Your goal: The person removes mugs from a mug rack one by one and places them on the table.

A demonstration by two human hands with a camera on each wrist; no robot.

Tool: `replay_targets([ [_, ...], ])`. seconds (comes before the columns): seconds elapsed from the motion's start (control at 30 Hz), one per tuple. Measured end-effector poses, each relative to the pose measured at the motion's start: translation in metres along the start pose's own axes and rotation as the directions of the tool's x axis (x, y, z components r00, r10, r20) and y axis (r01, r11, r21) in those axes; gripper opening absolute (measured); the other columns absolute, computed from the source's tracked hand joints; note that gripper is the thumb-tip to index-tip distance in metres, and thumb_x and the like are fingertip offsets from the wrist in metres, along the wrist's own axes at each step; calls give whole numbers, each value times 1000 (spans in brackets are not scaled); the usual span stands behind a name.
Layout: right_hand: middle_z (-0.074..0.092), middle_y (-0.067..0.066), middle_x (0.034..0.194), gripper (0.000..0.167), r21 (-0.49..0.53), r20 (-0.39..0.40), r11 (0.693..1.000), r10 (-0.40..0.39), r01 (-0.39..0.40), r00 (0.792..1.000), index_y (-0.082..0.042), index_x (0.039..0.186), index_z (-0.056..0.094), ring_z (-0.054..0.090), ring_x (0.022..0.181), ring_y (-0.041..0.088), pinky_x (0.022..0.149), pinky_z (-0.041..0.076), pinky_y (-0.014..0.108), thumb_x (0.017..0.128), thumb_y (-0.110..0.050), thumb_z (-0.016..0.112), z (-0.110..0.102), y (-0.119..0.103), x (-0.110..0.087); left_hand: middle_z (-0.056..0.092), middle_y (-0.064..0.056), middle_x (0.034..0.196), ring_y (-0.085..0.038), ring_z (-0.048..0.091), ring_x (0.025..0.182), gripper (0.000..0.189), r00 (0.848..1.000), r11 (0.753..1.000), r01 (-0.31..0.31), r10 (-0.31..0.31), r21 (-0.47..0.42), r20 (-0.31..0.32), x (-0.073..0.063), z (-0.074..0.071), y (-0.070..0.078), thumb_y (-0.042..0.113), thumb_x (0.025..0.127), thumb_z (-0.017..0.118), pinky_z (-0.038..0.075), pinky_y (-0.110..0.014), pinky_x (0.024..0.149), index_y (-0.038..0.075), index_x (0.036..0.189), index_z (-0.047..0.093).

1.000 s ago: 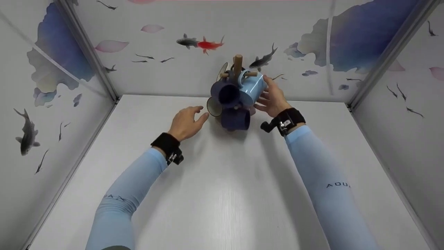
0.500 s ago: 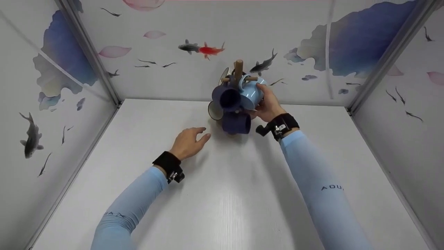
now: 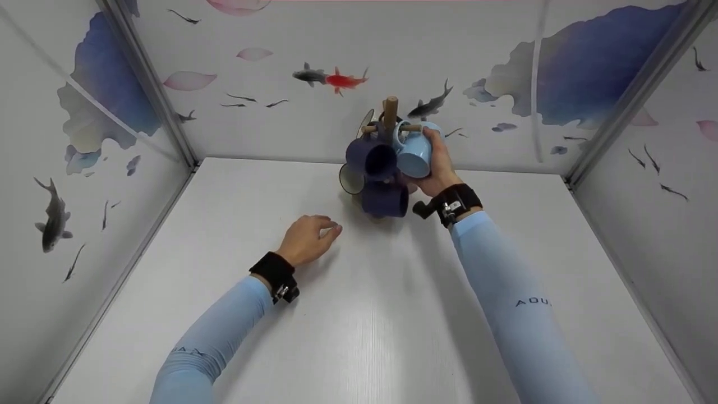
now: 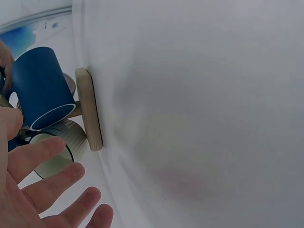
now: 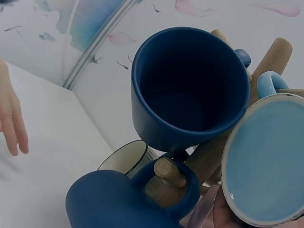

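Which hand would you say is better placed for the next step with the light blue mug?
Probably the right hand: it grips the light blue mug at the wooden rack, while the left hand holds nothing and is apart from both mug and rack.

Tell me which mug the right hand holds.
The light blue mug, right of the wooden post in the head view; the only mug of that colour.
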State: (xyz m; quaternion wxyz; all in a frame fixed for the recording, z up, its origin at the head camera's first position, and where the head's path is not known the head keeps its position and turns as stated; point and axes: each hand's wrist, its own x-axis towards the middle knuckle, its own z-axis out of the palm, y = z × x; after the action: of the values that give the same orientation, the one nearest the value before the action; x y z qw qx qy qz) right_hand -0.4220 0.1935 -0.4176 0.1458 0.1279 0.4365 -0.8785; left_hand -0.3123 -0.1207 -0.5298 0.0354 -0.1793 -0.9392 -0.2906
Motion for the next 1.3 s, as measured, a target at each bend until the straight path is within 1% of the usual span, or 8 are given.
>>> replay_targets([
  [0.07, 54, 8, 154, 82, 11, 3, 1000, -6, 6, 1000, -23, 172, 31, 63, 128, 25, 112, 53, 41, 106, -57, 65, 0, 0, 0, 78, -19, 142, -45, 72, 135, 44, 1000, 999, -14, 13, 44, 11, -3, 2, -2, 42, 112, 64, 55, -59, 118, 7, 130, 84],
  [0.17, 55, 8, 154, 80, 10, 16, 1000, -20, 19, 1000, -22, 172, 33, 63, 128, 25, 103, 58, 38, 106, -53, 65, 1, 2, 0, 80, -20, 139, -46, 73, 131, 42, 999, 992, -30, 25, 121, 43, -10, 6, -5, 39, 110, 68, 59, -60, 113, 5, 129, 84],
  [0.33, 56, 8, 153, 79, -7, 6, 1000, -25, 25, 1000, -23, 171, 33, 64, 127, 24, 100, 59, 38, 105, -51, 65, 3, 4, 0, 80, -21, 136, -47, 73, 126, 39, 993, 976, -55, 33, 209, 109, -19, 11, -10, 35, 107, 73, 62, -61, 106, 3, 129, 82],
  [0.47, 60, 7, 143, 74, 11, -8, 999, -33, 33, 999, -21, 167, 40, 66, 120, 24, 96, 59, 38, 104, -50, 66, 4, 2, -1, 80, -21, 134, -46, 74, 122, 37, 991, 967, -85, 57, 242, 123, -21, 14, -10, 34, 107, 74, 63, -59, 103, 4, 126, 83],
  [0.57, 60, 6, 138, 73, 5, -4, 999, -45, 45, 999, -20, 166, 42, 66, 116, 24, 93, 58, 38, 104, -50, 66, 3, 1, -2, 81, -20, 131, -45, 74, 118, 34, 990, 961, -109, 82, 255, 114, -21, 14, -9, 32, 107, 74, 64, -58, 100, 3, 120, 84],
  [0.67, 59, 5, 137, 73, -10, -11, 998, -58, 58, 998, -21, 165, 41, 65, 115, 23, 91, 58, 37, 103, -50, 66, 3, -1, -2, 82, -21, 131, -46, 75, 117, 34, 990, 959, -115, 90, 259, 107, -20, 12, -7, 31, 107, 75, 65, -58, 99, 2, 121, 84],
  [0.9, 57, 5, 144, 80, -7, -20, 998, -69, 69, 997, -23, 170, 35, 64, 122, 24, 95, 59, 37, 103, -49, 68, 4, -7, -3, 81, -20, 134, -44, 74, 121, 39, 993, 965, -79, 55, 251, 101, -16, 6, -3, 33, 107, 75, 63, -58, 104, 2, 130, 82],
  [1.3, 57, 4, 144, 81, -29, -26, 994, -109, 109, 994, -23, 171, 33, 62, 125, 22, 94, 60, 36, 103, -50, 69, -2, -19, -13, 82, -19, 131, -43, 75, 121, 42, 992, 966, -82, 56, 247, 110, -12, 6, 3, 35, 107, 74, 63, -56, 104, 0, 130, 81],
])
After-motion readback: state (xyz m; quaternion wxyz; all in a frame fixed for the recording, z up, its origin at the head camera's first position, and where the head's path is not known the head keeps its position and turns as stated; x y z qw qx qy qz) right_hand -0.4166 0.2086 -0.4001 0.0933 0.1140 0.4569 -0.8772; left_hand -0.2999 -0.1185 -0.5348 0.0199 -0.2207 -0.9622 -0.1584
